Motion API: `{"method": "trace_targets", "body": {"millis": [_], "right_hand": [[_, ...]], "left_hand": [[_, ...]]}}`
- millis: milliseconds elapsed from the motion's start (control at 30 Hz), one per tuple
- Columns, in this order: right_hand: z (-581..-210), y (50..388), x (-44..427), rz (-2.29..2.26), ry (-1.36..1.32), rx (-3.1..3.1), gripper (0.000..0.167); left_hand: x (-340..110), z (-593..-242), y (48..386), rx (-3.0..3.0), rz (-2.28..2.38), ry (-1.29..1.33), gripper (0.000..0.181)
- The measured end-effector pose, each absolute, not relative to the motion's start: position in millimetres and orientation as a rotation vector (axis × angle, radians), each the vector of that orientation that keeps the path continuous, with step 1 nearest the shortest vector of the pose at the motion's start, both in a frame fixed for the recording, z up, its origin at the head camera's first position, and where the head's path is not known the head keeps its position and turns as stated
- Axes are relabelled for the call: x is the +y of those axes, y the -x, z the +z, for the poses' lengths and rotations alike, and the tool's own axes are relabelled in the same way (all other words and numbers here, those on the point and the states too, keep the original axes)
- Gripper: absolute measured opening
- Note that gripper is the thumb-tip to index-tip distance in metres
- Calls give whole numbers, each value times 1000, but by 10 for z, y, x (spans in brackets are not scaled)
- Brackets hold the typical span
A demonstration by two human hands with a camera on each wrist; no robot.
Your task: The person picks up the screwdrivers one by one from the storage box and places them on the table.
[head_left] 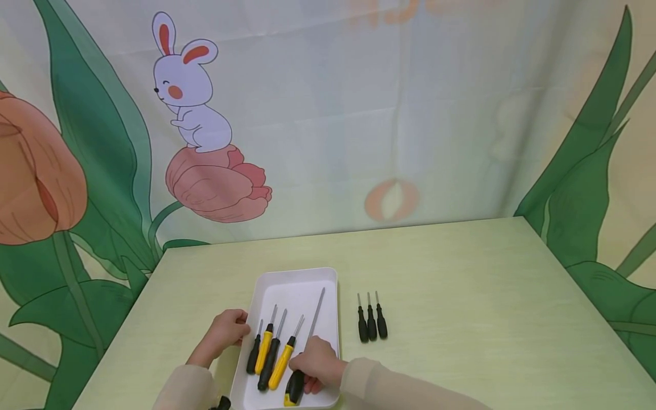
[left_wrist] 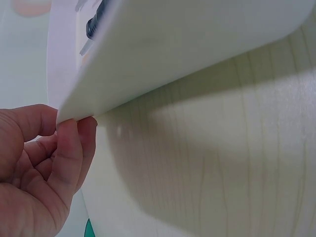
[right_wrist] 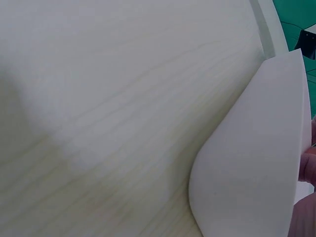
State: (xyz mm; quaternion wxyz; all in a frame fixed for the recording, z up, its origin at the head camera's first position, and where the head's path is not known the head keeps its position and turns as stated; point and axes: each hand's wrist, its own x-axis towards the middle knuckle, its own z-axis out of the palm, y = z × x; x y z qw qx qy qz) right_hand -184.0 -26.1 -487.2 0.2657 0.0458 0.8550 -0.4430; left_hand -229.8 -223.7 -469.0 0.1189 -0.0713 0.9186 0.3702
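Note:
A white tray (head_left: 299,283) lies on the table, and my left hand (head_left: 226,335) pinches its left rim; the left wrist view shows thumb and fingers on the tray's edge. Inside the tray, my right hand (head_left: 319,364) grips a large screwdriver (head_left: 294,388) with a black and yellow handle, its long shaft pointing to the far end. To its left lie two yellow-handled screwdrivers (head_left: 281,365) and two black-handled screwdrivers (head_left: 269,365), roughly side by side. In the right wrist view only part of the right hand (right_wrist: 307,170) shows behind the tray wall.
Three small black screwdrivers (head_left: 370,324) lie in a row on the pale green table (head_left: 461,296), right of the tray. Behind the table hangs a curtain (head_left: 328,114) printed with a rabbit and tulips. A small black object (head_left: 222,403) shows by the left sleeve.

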Motion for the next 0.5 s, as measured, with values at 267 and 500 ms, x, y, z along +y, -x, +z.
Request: {"method": "trace_targets", "body": {"millis": [267,500], "right_hand": [[-4847,1825,-265,-1188,-138,2331,24],[-4845,1835,-282,-1192,-144,2342,23]], "left_hand": [[-2242,-4696,2297,2683,1074,214,20],[-2244,-4698,2309,2686,1074,203,22]]}}
